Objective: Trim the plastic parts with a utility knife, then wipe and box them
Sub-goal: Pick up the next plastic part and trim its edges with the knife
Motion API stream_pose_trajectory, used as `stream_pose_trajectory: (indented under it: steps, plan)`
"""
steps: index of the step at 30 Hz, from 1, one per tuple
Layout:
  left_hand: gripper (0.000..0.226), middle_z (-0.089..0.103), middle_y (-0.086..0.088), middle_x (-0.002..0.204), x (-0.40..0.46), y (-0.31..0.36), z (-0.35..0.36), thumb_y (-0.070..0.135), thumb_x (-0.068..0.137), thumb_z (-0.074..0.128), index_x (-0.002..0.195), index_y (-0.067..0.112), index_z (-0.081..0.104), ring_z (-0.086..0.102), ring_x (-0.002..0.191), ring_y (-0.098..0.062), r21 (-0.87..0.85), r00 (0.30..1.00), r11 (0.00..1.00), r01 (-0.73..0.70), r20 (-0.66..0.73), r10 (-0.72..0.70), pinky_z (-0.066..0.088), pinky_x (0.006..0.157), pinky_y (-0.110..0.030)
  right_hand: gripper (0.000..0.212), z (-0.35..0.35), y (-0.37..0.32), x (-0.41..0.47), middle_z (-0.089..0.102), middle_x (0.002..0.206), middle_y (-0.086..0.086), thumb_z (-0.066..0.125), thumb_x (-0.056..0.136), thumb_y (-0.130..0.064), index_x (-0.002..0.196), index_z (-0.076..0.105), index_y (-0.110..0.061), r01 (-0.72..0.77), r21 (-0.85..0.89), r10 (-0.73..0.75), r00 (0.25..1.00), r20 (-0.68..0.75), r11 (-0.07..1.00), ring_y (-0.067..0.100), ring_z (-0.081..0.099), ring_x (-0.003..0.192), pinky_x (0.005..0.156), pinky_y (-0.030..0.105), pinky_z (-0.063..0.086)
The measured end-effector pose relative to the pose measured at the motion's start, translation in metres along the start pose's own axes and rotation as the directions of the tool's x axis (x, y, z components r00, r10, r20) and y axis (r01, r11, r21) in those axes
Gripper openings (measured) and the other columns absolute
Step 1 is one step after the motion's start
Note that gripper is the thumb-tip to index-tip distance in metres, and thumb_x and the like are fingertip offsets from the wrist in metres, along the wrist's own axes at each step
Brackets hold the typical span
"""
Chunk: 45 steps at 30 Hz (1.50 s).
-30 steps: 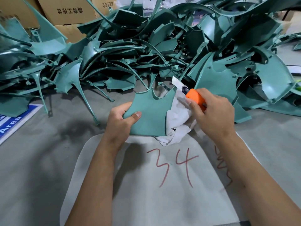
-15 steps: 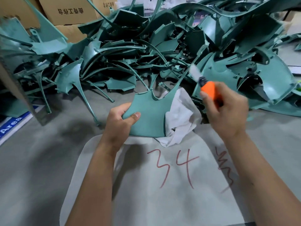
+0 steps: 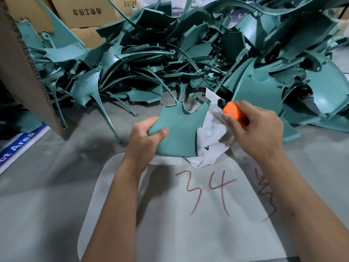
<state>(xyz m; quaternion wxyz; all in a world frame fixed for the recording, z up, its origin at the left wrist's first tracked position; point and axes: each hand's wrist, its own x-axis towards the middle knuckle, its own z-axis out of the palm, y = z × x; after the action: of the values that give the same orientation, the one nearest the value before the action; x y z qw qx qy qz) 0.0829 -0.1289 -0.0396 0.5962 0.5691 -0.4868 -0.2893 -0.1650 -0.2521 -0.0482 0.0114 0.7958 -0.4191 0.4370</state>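
The teal plastic part (image 3: 179,129) is held up just above the near middle of the grey worktop (image 3: 47,176), in front of the heap. It is a flat, fan-shaped panel, its broad curved edge toward the viewer and its notched, pronged end pointing far, toward the pile; its long axis runs near to far, leaning slightly right. The left hand (image 3: 145,138) grips its left edge, thumb pressed across the near face and fingers curled behind, the forearm coming up from the near edge. The right hand (image 3: 258,129) is clenched around the orange utility knife (image 3: 234,112), its forearm entering from the near right. The knife's long axis runs from the fist up and to the left, the pale blade (image 3: 211,94) out and ending just beside the part's far right corner; whether it touches cannot be told. A white rag (image 3: 209,140) hangs bunched behind the part's right edge, between the two hands.

Half a second ago the knife hand was out to the right, well apart from the part; it has now come back in to that corner. The left hand's grip is unchanged.

Beneath lies a pale sheet (image 3: 170,224) with "34" in red. Farther off spreads the pile of teal parts (image 3: 188,53), with cardboard boxes (image 3: 85,12) behind and a cardboard flap (image 3: 22,72) at the left.
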Motion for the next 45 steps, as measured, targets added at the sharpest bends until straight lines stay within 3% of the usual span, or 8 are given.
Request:
stream_pose_trajectory:
  steps: [4, 10, 15, 22, 26, 32, 41, 45]
  plan:
    - [0.030, 0.079, 0.003, 0.092, 0.000, -0.001, -0.002, 0.001, 0.093, 0.062, 0.094, 0.027, 0.079, 0.072, 0.080, -0.009, 0.008, 1.000, 1.000, 0.017, -0.012, -0.017, 0.055, 0.068, -0.020, 0.042, -0.001, -0.001, 0.002, 0.051, 0.067, -0.015, 0.053, 0.101, -0.062, 0.110, 0.069, -0.024, -0.065, 0.028, 0.068, 0.991, -0.114, 0.997, 0.014, 0.049, 0.055, 0.057, 0.026, 0.035]
    - [0.022, 0.079, -0.007, 0.099, 0.002, -0.002, -0.001, 0.013, 0.088, 0.062, 0.103, 0.017, 0.077, 0.073, 0.090, -0.027, 0.049, 0.999, 0.998, 0.031, -0.012, -0.031, 0.058, 0.081, -0.040, 0.043, -0.009, 0.007, 0.003, 0.066, 0.086, 0.002, 0.054, 0.101, -0.060, 0.119, 0.064, -0.022, -0.239, -0.051, 0.223, 0.952, -0.209, 0.970, 0.028, 0.059, 0.073, 0.067, 0.043, 0.051]
    - [0.020, 0.079, -0.001, 0.095, 0.002, -0.002, -0.001, 0.015, 0.086, 0.063, 0.098, 0.022, 0.078, 0.071, 0.084, -0.016, 0.062, 0.999, 0.998, 0.031, -0.024, -0.029, 0.058, 0.077, -0.035, 0.038, -0.007, -0.002, 0.002, 0.058, 0.082, -0.004, 0.054, 0.105, -0.058, 0.116, 0.064, -0.024, -0.229, -0.014, 0.214, 0.930, -0.300, 0.973, 0.020, 0.052, 0.070, 0.063, 0.034, 0.039]
    - [0.022, 0.077, -0.011, 0.099, 0.001, 0.000, -0.001, 0.015, 0.085, 0.063, 0.101, 0.014, 0.076, 0.071, 0.088, -0.023, 0.065, 0.999, 0.997, 0.044, -0.027, -0.042, 0.058, 0.082, -0.048, 0.041, 0.000, -0.009, -0.001, 0.067, 0.080, 0.001, 0.059, 0.101, -0.057, 0.115, 0.069, -0.021, 0.026, 0.038, -0.024, 0.998, -0.051, 0.999, 0.027, 0.059, 0.068, 0.061, 0.037, 0.049]
    - [0.022, 0.078, -0.008, 0.098, 0.000, 0.000, -0.001, 0.014, 0.085, 0.062, 0.101, 0.015, 0.077, 0.072, 0.087, -0.024, 0.052, 0.998, 0.997, 0.054, -0.022, -0.053, 0.057, 0.079, -0.040, 0.049, 0.003, -0.006, -0.001, 0.070, 0.080, 0.006, 0.054, 0.099, -0.064, 0.117, 0.068, -0.021, -0.029, -0.017, 0.029, 0.999, -0.013, 0.999, 0.032, 0.063, 0.069, 0.063, 0.039, 0.052]
    - [0.022, 0.079, -0.004, 0.099, 0.002, -0.004, -0.002, 0.014, 0.088, 0.063, 0.104, 0.017, 0.077, 0.075, 0.092, -0.027, 0.036, 0.999, 0.998, 0.050, -0.001, -0.050, 0.059, 0.080, -0.038, 0.041, -0.006, 0.010, 0.002, 0.068, 0.087, 0.005, 0.056, 0.101, -0.057, 0.119, 0.065, -0.021, -0.160, -0.011, 0.155, 0.968, -0.196, 0.987, 0.031, 0.061, 0.074, 0.064, 0.041, 0.049]
    - [0.027, 0.079, 0.002, 0.093, 0.001, 0.000, -0.001, -0.003, 0.095, 0.061, 0.105, 0.015, 0.077, 0.072, 0.081, -0.010, -0.028, 1.000, 1.000, 0.012, 0.004, -0.012, 0.055, 0.070, -0.020, 0.036, -0.004, 0.006, 0.001, 0.068, 0.089, -0.001, 0.064, 0.103, -0.049, 0.121, 0.071, -0.018, -0.080, 0.069, 0.101, 0.916, -0.387, 0.994, 0.017, 0.057, 0.074, 0.065, 0.036, 0.048]
    - [0.030, 0.080, 0.003, 0.094, 0.001, -0.002, -0.001, -0.004, 0.095, 0.062, 0.098, 0.023, 0.077, 0.072, 0.082, -0.008, 0.029, 0.999, 0.999, 0.026, -0.025, -0.025, 0.055, 0.071, -0.019, 0.030, -0.009, 0.002, 0.002, 0.056, 0.083, -0.007, 0.065, 0.104, -0.039, 0.115, 0.070, -0.011, -0.007, 0.169, 0.078, 0.905, -0.417, 0.986, 0.012, 0.048, 0.069, 0.064, 0.018, 0.037]
